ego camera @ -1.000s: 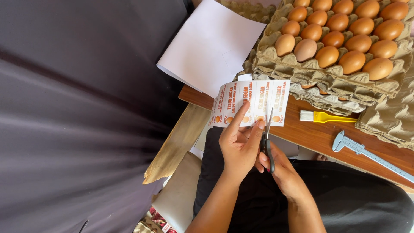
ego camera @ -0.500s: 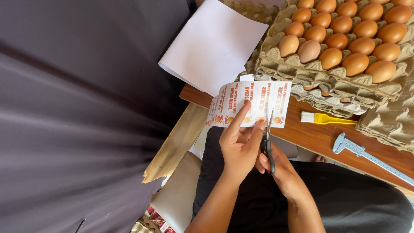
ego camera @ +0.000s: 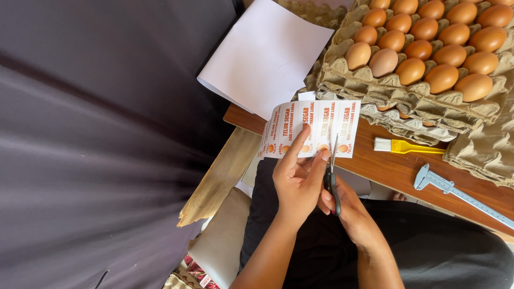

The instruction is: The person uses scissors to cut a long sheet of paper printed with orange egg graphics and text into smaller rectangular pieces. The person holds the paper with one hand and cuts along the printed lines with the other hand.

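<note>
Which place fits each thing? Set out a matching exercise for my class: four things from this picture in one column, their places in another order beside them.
1 scissors
2 eggs
3 yellow-handled brush
4 label sheet

a in the cardboard tray
b in the right hand
c pinched by the left hand
d lying on the wooden table

Pairs: 1-b, 2-a, 3-d, 4-c

Brown eggs (ego camera: 428, 48) are sitting in cardboard trays (ego camera: 407, 109) at one o'clock; a yellow brush (ego camera: 409, 146) and caliper (ego camera: 455, 192) are lying at three o'clock
</note>
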